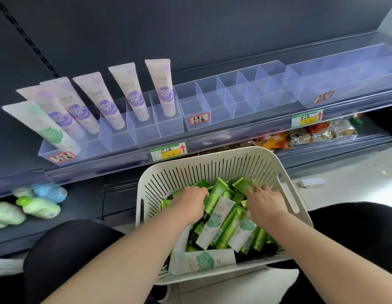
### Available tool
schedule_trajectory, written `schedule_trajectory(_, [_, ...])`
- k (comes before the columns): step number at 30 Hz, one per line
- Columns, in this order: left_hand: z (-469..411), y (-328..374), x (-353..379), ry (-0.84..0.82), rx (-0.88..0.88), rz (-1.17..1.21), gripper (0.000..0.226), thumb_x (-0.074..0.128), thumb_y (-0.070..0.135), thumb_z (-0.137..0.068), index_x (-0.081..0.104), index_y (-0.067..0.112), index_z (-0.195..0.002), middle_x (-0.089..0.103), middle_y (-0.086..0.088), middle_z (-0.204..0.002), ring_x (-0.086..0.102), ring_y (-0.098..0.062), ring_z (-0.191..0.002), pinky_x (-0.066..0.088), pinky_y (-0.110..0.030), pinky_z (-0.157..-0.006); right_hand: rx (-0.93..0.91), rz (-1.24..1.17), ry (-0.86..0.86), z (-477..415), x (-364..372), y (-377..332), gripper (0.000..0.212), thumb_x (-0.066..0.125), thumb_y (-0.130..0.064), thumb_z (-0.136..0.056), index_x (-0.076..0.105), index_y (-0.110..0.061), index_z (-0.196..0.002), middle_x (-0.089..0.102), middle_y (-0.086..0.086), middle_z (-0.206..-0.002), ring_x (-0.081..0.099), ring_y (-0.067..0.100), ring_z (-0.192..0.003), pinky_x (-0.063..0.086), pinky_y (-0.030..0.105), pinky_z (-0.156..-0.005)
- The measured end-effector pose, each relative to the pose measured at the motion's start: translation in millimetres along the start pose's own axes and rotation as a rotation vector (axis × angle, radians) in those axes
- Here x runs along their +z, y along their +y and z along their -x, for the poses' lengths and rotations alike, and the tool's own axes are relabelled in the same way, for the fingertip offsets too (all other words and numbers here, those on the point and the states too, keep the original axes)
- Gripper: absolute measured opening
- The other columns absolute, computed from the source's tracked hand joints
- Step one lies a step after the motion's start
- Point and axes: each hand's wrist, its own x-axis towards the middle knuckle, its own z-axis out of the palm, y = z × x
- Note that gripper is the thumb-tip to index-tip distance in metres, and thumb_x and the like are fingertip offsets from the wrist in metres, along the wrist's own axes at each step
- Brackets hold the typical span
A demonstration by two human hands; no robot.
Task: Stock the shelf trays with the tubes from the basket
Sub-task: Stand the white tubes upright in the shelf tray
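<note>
Head view showed stocking barely begun: one green-marked tube [40, 126] and five purple-marked tubes [133, 93] stood leaning in the left shelf trays [144, 130], while the compartments [234, 99] to their right held nothing. The basket [212, 156], near and low before the shelf, was heaped with green tubes [214, 224]. Left hand [191, 201] dug into the pile with fingers curled; whether it gripped a tube could not be told. Right hand [264, 202] lay spread on the tubes, grasping nothing visible. The basket's tall slotted far wall rose between hands and shelf, so a lift over its rim looked needed. Above the bare compartments the room was open; the standing tubes crowded only the left.
</note>
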Motion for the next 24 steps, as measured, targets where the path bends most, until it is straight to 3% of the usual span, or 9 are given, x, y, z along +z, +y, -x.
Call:
schedule_trajectory(4, [-17.9,31.6,5.3,-0.131,0.153,-0.1,0.062,0.049,-0.003,-0.083,0.042,0.023,-0.138,0.048,-0.007,-0.132,0.043,-0.029,-0.122,0.043,-0.045,-0.095,0.045,-0.049,-0.099,2.8,5.8,1.7,0.035,0.041,-0.018,-0.093,0.046,-0.013,-0.127,0.053,0.008,-0.13,0.046,0.028,-0.122,0.042,0.04,-0.096])
schedule_trajectory(7, [-26.6,46.2,9.3,-0.17,0.264,-0.222,0.06,0.049,0.001,-0.084,0.042,0.021,-0.14,0.046,-0.007,-0.137,0.035,-0.029,-0.129,0.035,-0.046,-0.102,0.055,-0.211,-0.048,2.3,6.2,6.8,0.036,0.055,-0.028,-0.091,0.047,-0.014,-0.124,0.057,0.007,-0.121,0.052,0.026,-0.112,0.047,0.039,-0.09])
schedule_trajectory(10, [-33.8,47.4,10.3,-0.161,0.258,-0.303,0.058,0.051,-0.001,-0.084,0.043,0.018,-0.138,0.043,-0.007,-0.144,0.025,-0.027,-0.14,0.025,-0.048,-0.112,0.057,-0.46,0.022,-1.0,1.6,12.5,0.053,0.072,-0.028,-0.08,0.049,-0.016,-0.126,0.06,0.004,-0.113,0.058,0.022,-0.102,0.052,0.033,-0.084])
schedule_trajectory(13, [-37.8,40.5,9.3,-0.2,0.238,-0.309,0.054,0.051,-0.004,-0.083,0.043,0.018,-0.132,0.029,-0.015,-0.154,0.016,-0.029,-0.146,0.014,-0.049,-0.118,0.033,-0.584,0.044,-2.7,-7.1,15.2,0.054,0.076,-0.024,-0.076,0.055,-0.019,-0.126,0.064,0.001,-0.111,0.061,0.02,-0.099,0.054,0.033,-0.084])
schedule_trajectory(18, [-42.7,30.1,12.9,-0.332,0.212,-0.268,0.095,0.051,-0.012,-0.077,0.012,0.034,-0.152,0.005,-0.007,-0.162,-0.004,-0.03,-0.148,0.007,-0.053,-0.119,-0.02,-0.618,0.097,2.3,-11.3,17.6,0.043,0.073,-0.019,-0.076,0.061,-0.026,-0.117,0.067,-0.005,-0.108,0.061,0.017,-0.098,0.053,0.034,-0.081])
schedule_trajectory(20, [-44.2,32.9,13.3,-0.335,0.237,-0.283,0.094,0.053,-0.011,-0.078,0.015,0.032,-0.152,0.011,-0.005,-0.161,0.001,-0.029,-0.148,0.005,-0.05,-0.119,-0.034,-0.609,0.122,5.2,-10.3,17.6,0.042,0.068,-0.018,-0.08,0.059,-0.029,-0.12,0.067,-0.006,-0.11,0.062,0.018,-0.098,0.053,0.033,-0.08])
schedule_trajectory(24, [-40.1,39.5,4.6,-0.133,0.312,-0.337,0.05,0.066,0.013,-0.083,0.05,0.02,-0.13,0.045,-0.007,-0.128,0.035,-0.029,-0.123,0.031,-0.044,-0.105,-0.047,-0.646,0.111,8.4,-13.8,19.4,0.039,0.066,-0.019,-0.083,0.059,-0.029,-0.119,0.066,-0.007,-0.108,0.062,0.016,-0.094,0.055,0.034,-0.076])
